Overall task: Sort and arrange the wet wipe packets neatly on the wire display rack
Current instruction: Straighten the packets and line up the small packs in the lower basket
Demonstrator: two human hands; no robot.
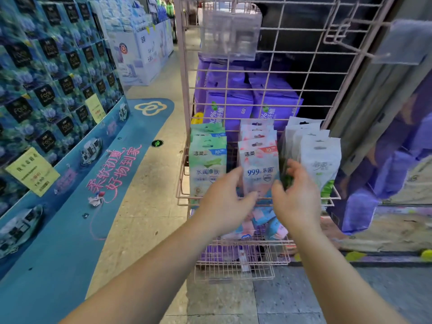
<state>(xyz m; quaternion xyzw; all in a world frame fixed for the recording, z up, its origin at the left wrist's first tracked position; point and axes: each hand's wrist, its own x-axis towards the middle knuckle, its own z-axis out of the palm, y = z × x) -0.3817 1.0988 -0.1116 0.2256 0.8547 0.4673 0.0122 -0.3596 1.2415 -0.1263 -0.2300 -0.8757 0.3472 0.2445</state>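
Up close: both hands flank the front pink packet (258,167) in the middle row of the pink wire rack (301,73). Left hand (222,202) has its grip pinching the packet's lower left edge; right hand (297,197) has curled fingers on the right edge, against the white packets (320,160). Green packets (208,160) stand just left, little gap between rows. Loose packets (264,218) lie in the lower basket. Purple packs (252,99) sit behind the grid.

Speckled shop floor (149,211) beside blue display base (58,230).
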